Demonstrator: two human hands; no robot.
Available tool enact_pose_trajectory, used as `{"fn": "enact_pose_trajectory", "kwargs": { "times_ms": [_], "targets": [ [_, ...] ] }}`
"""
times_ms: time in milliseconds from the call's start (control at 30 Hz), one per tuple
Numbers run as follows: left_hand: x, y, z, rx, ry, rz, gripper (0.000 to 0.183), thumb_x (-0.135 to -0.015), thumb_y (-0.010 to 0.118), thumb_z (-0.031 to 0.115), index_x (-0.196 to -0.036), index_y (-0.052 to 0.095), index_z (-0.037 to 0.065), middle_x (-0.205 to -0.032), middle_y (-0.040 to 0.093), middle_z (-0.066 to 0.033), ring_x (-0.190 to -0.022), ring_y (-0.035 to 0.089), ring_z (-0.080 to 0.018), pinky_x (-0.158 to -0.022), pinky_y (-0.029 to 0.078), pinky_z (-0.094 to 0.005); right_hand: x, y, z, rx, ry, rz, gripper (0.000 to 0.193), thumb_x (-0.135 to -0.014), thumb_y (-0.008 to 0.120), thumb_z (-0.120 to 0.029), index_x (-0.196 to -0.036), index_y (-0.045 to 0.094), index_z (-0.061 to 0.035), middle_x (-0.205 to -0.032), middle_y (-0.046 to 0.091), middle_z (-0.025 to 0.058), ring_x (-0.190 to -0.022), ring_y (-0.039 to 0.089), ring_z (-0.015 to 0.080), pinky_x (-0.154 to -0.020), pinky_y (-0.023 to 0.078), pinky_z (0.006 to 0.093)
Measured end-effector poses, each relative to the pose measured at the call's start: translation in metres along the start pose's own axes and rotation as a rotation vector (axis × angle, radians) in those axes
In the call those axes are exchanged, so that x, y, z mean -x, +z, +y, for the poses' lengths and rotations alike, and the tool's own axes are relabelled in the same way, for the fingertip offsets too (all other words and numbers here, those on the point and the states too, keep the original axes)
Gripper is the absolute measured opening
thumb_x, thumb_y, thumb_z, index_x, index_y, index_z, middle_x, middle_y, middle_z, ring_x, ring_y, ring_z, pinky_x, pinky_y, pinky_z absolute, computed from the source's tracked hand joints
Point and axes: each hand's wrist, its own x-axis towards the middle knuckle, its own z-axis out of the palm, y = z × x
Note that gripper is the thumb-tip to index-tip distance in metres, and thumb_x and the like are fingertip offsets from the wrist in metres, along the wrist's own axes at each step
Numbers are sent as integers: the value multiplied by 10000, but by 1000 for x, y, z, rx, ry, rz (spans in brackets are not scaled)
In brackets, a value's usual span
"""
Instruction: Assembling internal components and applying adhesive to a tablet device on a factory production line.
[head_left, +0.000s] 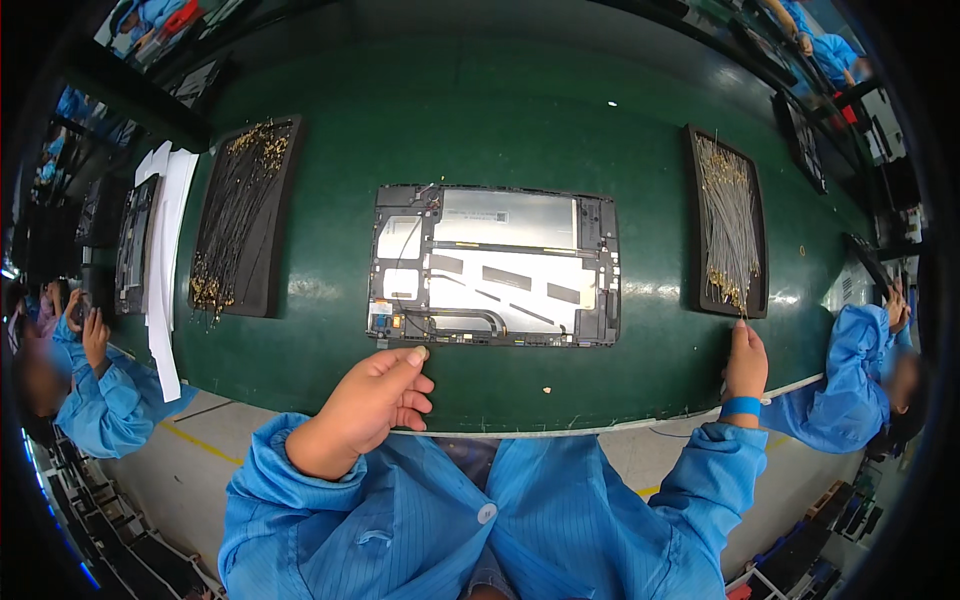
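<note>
In front of me lies an opened tablet body (500, 225), a dark frame with silvery plates, black strips and a thin black cable (408, 240) at its left side. My left hand (375, 400) is at its near left edge, thumb and forefinger pressed together; what they pinch, if anything, is too small to make out. Off to the right, my right hand (746, 362) reaches to the near end of a black tray (759, 220) full of thin grey cables (728, 215) with gold-coloured ends. Its fingertips are closed on a cable end there.
On the left, another black tray (287, 180) holds a bundle of black cables (240, 215). Beyond it are white sheets (172, 240) and another tablet body (137, 235). Co-workers in blue sit at the left (110, 405) and right (850, 380). The green table (480, 400) ends close to my body.
</note>
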Motion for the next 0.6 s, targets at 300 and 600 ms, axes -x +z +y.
{"fn": "enact_pose_trajectory", "kwargs": {
  "times_ms": [300,600],
  "targets": [
    [1,-1,-2,-2,17,-3,343,-811,483,309,-999,460,23,-766,484,-54,-614,498,-122,-498,459,-252,-2,2,-9,-194,93,-62,380,-766,510,-331,-989,536,-25,-649,490,-17,-457,371,56,-378,280,187],
    [-2,-2,-4,6,19,-18,331,-813,482,301,-1002,458,30,-758,486,-52,-613,507,-125,-501,465,-259,-2,-1,-21,-249,150,-146,325,-761,517,-336,-870,542,-31,-677,483,-5,-490,376,70,-393,301,203]
  ]
}}
